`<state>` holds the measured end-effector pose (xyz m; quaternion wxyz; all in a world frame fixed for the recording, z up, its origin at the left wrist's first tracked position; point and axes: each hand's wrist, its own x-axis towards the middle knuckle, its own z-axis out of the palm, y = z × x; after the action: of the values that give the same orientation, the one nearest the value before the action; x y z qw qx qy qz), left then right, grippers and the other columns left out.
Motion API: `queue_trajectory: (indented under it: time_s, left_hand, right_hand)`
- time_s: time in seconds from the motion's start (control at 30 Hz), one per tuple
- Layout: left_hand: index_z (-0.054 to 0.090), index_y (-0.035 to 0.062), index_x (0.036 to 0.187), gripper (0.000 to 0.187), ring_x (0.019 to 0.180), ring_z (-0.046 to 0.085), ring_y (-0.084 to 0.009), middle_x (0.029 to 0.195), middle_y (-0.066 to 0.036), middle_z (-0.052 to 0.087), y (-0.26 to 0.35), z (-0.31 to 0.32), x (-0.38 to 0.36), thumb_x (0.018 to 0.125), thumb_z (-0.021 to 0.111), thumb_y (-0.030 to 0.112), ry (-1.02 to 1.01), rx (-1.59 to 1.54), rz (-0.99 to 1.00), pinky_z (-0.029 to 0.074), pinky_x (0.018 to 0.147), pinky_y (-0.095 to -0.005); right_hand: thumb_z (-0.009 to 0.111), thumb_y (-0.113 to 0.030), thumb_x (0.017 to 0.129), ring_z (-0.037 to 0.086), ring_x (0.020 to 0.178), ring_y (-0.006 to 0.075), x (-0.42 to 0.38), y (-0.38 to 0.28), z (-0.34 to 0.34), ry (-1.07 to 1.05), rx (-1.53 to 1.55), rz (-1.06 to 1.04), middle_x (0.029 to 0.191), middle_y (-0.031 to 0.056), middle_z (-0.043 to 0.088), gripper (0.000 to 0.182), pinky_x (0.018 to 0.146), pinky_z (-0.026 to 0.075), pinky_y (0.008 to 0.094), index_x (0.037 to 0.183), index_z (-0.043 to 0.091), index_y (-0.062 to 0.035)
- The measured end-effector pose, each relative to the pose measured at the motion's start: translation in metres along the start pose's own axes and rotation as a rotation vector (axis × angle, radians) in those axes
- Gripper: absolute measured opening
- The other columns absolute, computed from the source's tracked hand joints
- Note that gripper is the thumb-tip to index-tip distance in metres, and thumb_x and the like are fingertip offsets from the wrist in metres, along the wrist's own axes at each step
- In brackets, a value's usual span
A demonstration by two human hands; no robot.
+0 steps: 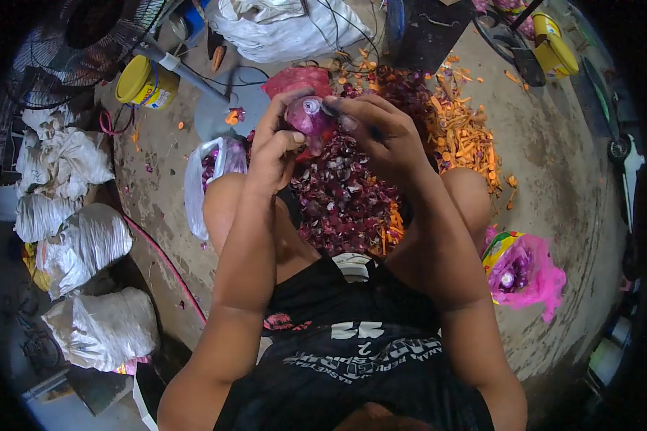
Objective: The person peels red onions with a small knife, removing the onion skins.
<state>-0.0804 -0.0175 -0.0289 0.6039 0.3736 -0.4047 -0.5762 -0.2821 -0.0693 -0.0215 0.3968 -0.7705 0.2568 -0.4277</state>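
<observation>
A purple-red onion [303, 123] with a pale cut end facing up is held in front of me. My left hand [274, 147] is closed around its left side, thumb across the front. From the right, my right hand [381, 129] reaches to the onion's edge. Its fingers are bent and pinched together, and whatever they hold is hidden. Beneath both hands, a heap of dark purple onion skins [345, 194] covers the floor between my legs. Behind the onion lies a red mesh bag [295, 80].
Carrot peelings and pieces [460, 129] spread at right. A pink bag of onions [532, 276] sits by my right knee, a clear plastic bag [196, 190] by my left. White sacks [97, 327] line the left side, near a yellow bucket [147, 82] and a fan [86, 43].
</observation>
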Motion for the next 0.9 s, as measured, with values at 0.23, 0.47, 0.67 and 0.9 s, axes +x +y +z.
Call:
queue_trajectory:
  time_s: [0.23,0.47,0.67,0.9]
  left_hand:
    - [0.045,-0.0027,0.139,0.075,0.085,0.063,-0.0222,0.118,-0.015,0.06,-0.001,-0.009,0.002,0.07,0.06,0.023,-0.044,-0.118,-0.021,0.056,0.073,-0.034]
    - [0.046,0.001,0.14,0.072,0.078,0.056,-0.0167,0.112,-0.01,0.06,0.002,0.002,0.003,0.069,0.056,0.015,0.009,-0.128,-0.027,0.052,0.067,-0.0304]
    - [0.041,0.0058,0.141,0.072,0.086,0.056,-0.0172,0.119,-0.009,0.056,-0.006,0.002,0.003,0.073,0.064,0.01,0.033,-0.02,-0.023,0.05,0.075,-0.0288]
    - [0.042,0.0074,0.135,0.062,0.095,0.056,-0.0169,0.117,-0.008,0.055,-0.008,-0.004,0.001,0.077,0.066,0.007,-0.006,-0.129,-0.056,0.049,0.078,-0.0292]
  right_hand:
    - [0.061,-0.01,0.095,0.067,0.098,0.0281,0.002,0.008,0.009,0.11,0.073,0.028,0.109,0.0142,0.069,0.028,0.089,0.052,0.0355,0.123,0.068,-0.0085]
    - [0.06,-0.008,0.096,0.067,0.099,0.0289,0.002,0.0,0.009,0.038,0.01,-0.021,0.108,0.0134,0.069,0.027,0.087,0.052,0.0363,0.122,0.069,-0.0115]
    - [0.057,-0.007,0.097,0.066,0.101,0.0225,0.0,0.008,0.015,0.046,0.111,0.051,0.109,0.0116,0.07,0.027,0.091,0.05,0.0319,0.122,0.068,-0.0077]
    - [0.055,-0.016,0.103,0.061,0.099,0.0108,0.006,0.011,0.012,0.11,0.401,0.369,0.109,0.0049,0.069,0.029,0.092,0.048,0.0264,0.127,0.064,-0.0036]
